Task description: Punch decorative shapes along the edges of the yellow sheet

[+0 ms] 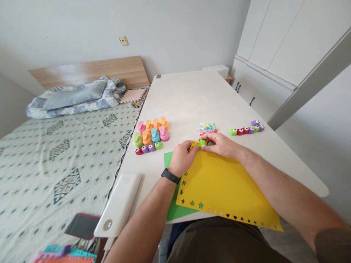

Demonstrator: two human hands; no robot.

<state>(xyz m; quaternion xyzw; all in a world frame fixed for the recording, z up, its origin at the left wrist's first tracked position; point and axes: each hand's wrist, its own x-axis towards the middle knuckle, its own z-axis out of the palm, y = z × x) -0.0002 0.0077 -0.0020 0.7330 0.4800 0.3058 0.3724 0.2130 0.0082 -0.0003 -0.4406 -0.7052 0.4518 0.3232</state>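
Note:
A yellow paper sheet (225,182) lies at a slant over a green sheet (175,212), its left and lower edges pierced with small star, leaf, flower and heart shapes. My left hand (183,157) pinches the sheet's upper left corner between thumb and fingers. At that corner a small light-green craft punch (202,143) sits on the paper's edge, and my right hand (221,144) is closed around it from the right. Whether the punch is pressed down I cannot tell. Just beyond the fingers is a heap of tiny coloured paper cutouts (207,127).
Larger pastel punches (147,137) and a row of small ones (145,149) stand on the left; more small punches (246,130) line up on the right. A white power bank (120,201) rests at the table's (186,98) left edge, beside a bed (90,146).

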